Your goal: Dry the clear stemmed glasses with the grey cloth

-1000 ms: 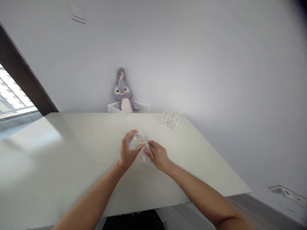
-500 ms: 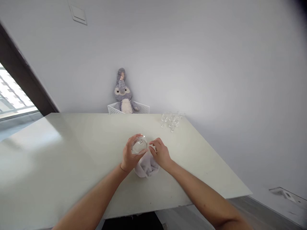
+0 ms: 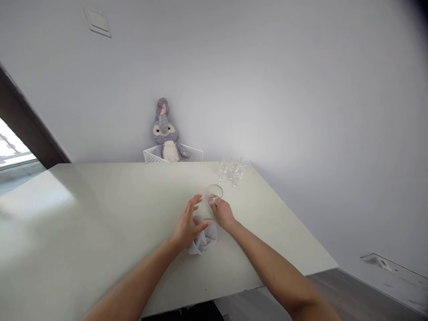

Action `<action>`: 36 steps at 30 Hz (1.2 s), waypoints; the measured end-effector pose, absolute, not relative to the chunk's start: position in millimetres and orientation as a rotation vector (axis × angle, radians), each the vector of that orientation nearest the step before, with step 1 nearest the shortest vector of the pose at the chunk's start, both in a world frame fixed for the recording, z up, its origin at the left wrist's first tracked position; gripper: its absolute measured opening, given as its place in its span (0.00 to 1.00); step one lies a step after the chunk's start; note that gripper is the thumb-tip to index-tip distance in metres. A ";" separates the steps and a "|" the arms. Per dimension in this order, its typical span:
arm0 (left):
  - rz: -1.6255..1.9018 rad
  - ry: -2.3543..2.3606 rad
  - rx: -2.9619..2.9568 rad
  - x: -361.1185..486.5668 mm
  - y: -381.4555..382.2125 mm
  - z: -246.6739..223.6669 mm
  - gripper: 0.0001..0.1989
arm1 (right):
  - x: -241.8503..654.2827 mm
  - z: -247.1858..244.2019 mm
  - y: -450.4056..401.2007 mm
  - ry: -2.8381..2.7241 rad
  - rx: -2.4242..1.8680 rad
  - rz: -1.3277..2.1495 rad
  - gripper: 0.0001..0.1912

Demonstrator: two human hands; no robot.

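A clear glass (image 3: 214,192) is held in my right hand (image 3: 223,212), its round rim tipped up above my fingers. My left hand (image 3: 190,223) has its fingers and thumb spread apart, with nothing between them, just left of the glass and over the edge of a crumpled pale cloth (image 3: 205,240). The cloth lies bunched on the pale table, partly hidden by my left hand. Several clear stemmed glasses (image 3: 234,170) stand close together near the table's far right corner.
The pale table (image 3: 100,209) meets a plain wall at its far edge. Behind that edge, a grey plush toy (image 3: 165,131) sits in a white perforated basket (image 3: 195,154). A dark frame and window are at the far left.
The glass has passed from my left hand to my right hand. My left hand has let go, opened and drawn slightly down. The whole view has shifted a little.
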State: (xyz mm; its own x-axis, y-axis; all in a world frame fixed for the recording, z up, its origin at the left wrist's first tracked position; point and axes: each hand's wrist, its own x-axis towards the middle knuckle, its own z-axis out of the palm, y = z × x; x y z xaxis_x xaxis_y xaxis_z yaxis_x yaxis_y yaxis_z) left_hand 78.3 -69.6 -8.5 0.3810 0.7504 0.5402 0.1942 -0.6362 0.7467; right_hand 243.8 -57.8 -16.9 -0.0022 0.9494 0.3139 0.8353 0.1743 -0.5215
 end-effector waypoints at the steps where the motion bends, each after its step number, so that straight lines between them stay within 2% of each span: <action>1: 1.186 0.850 2.087 76.6 -68.1 -9.5 0.37 | 250.2 -17.8 -51.4 -1.796 -1.745 0.266 0.13; 8: 0.992 0.960 2.174 69.5 -61.6 -21.7 0.29 | 291.4 -26.0 -5.2 -1.555 -2.021 0.311 0.17; 24: 0.832 0.999 2.184 64.7 -56.4 -29.0 0.25 | 317.8 -27.5 39.4 -1.377 -2.173 0.315 0.14; 32: 0.813 0.983 2.138 64.9 -53.2 -28.8 0.21 | 305.6 -11.3 -14.8 -1.443 -1.983 0.371 0.13; 36: 0.798 0.987 2.128 65.5 -47.8 -35.0 0.19 | 273.5 2.7 -82.1 -1.822 -1.628 0.515 0.18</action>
State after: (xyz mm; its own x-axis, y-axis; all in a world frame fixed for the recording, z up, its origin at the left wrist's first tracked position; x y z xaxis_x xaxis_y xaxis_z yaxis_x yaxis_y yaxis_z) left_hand 65.5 -47.8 -35.0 0.5308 0.8101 0.2489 0.4135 -0.5039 0.7583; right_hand 273.5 -82.1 2.7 -0.0347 0.9799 0.1965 0.7317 0.1588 -0.6629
